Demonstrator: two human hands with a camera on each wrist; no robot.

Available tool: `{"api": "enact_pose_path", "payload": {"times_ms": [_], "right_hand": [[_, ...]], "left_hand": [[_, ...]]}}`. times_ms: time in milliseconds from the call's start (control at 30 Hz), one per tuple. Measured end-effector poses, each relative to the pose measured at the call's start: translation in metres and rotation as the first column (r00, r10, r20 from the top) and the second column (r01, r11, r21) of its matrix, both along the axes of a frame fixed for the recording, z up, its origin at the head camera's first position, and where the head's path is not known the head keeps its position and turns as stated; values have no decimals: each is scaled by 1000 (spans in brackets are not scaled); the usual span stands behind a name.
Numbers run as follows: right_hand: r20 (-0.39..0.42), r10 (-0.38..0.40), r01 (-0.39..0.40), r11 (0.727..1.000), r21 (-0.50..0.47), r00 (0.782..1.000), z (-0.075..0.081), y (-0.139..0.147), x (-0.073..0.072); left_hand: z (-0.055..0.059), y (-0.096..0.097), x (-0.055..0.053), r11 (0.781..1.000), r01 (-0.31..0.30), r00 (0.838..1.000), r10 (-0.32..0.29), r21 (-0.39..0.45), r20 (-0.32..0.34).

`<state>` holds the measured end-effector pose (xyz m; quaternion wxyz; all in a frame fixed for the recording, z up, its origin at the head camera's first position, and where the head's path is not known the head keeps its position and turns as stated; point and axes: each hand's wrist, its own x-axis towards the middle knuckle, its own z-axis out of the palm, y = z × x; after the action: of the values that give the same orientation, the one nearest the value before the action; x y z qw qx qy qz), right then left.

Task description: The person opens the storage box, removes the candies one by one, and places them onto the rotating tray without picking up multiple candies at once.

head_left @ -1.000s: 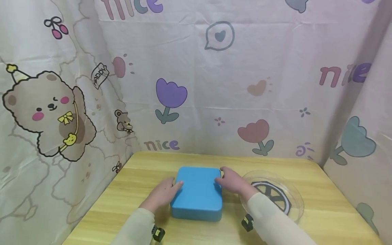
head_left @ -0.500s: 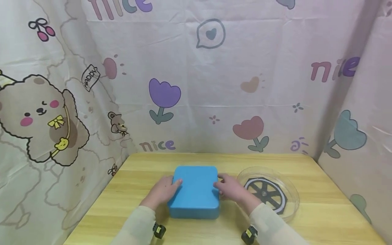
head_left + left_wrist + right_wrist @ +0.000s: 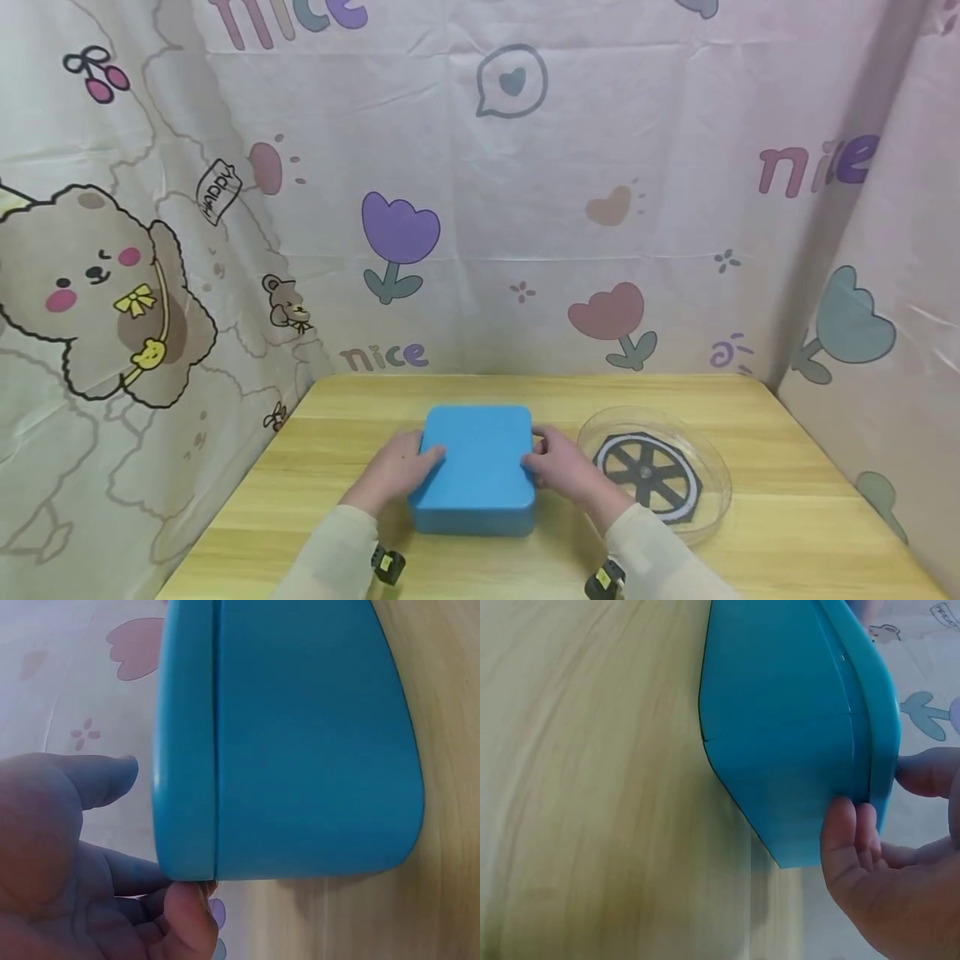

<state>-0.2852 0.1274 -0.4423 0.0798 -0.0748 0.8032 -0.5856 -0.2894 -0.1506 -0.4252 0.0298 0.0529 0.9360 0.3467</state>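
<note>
A blue lidded box (image 3: 476,467) sits on the wooden table, its lid (image 3: 184,750) resting on the body with a thin seam between them. My left hand (image 3: 393,473) grips the lid at the left side, thumb over the top edge; in the left wrist view its fingers (image 3: 187,911) are bent against the lid's end. On the right side, my right hand (image 3: 566,468) pinches the lid's rim, thumb on top and fingertips (image 3: 841,817) at the seam. The inside of the box is hidden.
To the right, close beside my right forearm, lies a round clear plastic dish (image 3: 716,492) with a dark spoked wheel shape (image 3: 647,472) in it. The wooden table (image 3: 795,517) is bounded by a printed cloth (image 3: 480,192) at the back and both sides.
My right hand has slid a little nearer along the box's right edge, and its fingers are more bent. The head view has shifted slightly. The lid has not visibly lifted.
</note>
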Motion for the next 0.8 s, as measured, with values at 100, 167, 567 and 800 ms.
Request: {"api": "enact_pose_path", "payload": {"times_ms": [100,167,567,800], "right_hand": [[-27,-9,10,999,30,1000,1,0,0],[-52,-20,23,998,53,998,2,-1,0],[-289,-108,167,968,186,951,14,-8,10],[-330,-56,128,971,201,942,21,-16,18]], "left_hand": [[2,0,0,1000,0,1000,0,7,-2],[3,0,0,1000,-1,1000,1,5,-4],[10,0,3,1000,-13,1000,13,-8,-23],[18,-9,6,998,-51,999,50,-35,-18]]}}
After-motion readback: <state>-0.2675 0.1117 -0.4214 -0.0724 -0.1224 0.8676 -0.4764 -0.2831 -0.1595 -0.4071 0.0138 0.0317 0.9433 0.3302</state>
